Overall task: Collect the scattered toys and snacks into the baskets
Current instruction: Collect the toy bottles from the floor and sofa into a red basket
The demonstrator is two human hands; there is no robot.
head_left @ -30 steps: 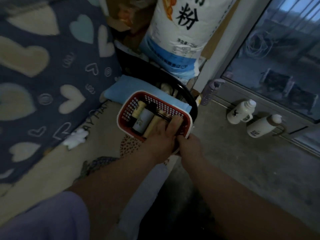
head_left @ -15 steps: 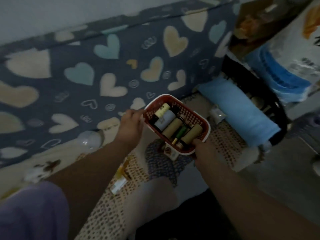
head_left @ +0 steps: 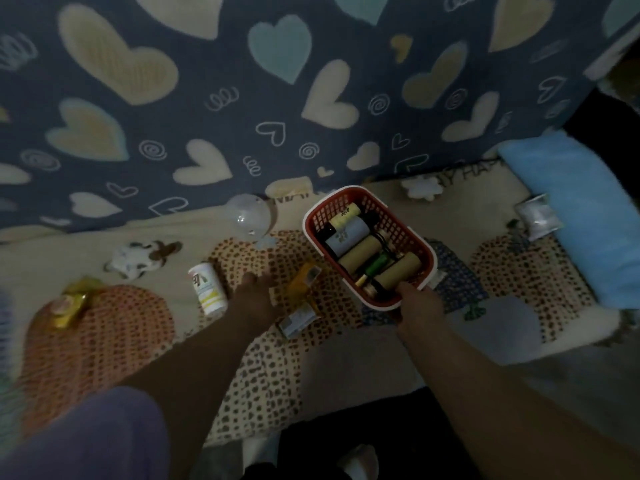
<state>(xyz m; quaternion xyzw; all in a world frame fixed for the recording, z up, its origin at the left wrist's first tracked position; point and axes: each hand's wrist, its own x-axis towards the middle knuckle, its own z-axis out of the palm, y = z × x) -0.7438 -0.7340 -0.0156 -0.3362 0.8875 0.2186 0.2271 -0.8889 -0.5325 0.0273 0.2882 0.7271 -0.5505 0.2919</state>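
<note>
The red basket sits over the rug, filled with rolls lying side by side and a green piece between them. The right hand grips its near rim. The left hand is low over the rug between a white bottle and an orange packet; whether its fingers are spread or curled I cannot tell. Farther left lie a cow toy and a yellow packet. A clear ball rests against the heart blanket. At the right are a white flower toy and a silver packet.
</note>
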